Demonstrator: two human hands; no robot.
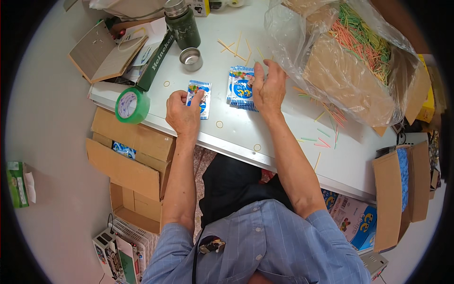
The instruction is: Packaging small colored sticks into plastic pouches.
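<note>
left hand [182,113] fingers pinch a small blue-white packet [200,98] on the table [236,132] | right hand [268,87] (fingers loosely spread, holding nothing) rests on packet stack [240,89] right of it

Two hands on white table: left hand [182,113], right hand [268,87]. One single packet [200,98], one small stack of packets [239,88]. One green tape roll [131,105], one flask [183,24], one metal cup [191,58]. One clear bag [350,57] of coloured sticks, too many to count. Four rubber bands [219,124].
</note>
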